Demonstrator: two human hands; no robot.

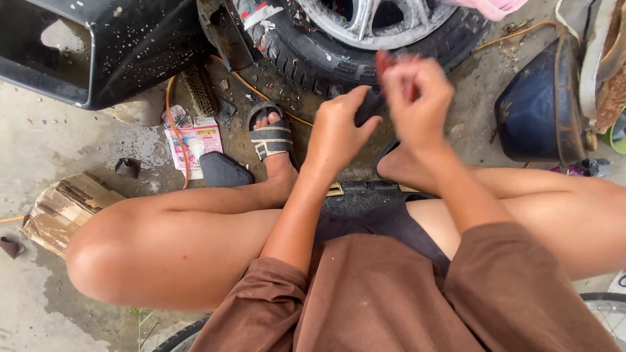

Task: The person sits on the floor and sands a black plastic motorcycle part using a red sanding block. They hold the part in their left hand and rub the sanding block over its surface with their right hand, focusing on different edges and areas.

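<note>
A: Person squats on wet concrete floor [45, 140]. Left hand [336, 130] pinches a small dark flat piece [369, 106] between thumb and fingers — held in the air just in front of the black rubber tyre [339, 55].

B: Right hand [416, 98]?

A: Closed round something reddish at its fingertips — blurred, cannot tell what. It touches the dark piece.

B: Risks?

A: Grip looks wet; the piece may slip and drop among the grit by the sandalled foot [270, 137]. The orange hose [175, 124] nearby could snag a heel.
</note>
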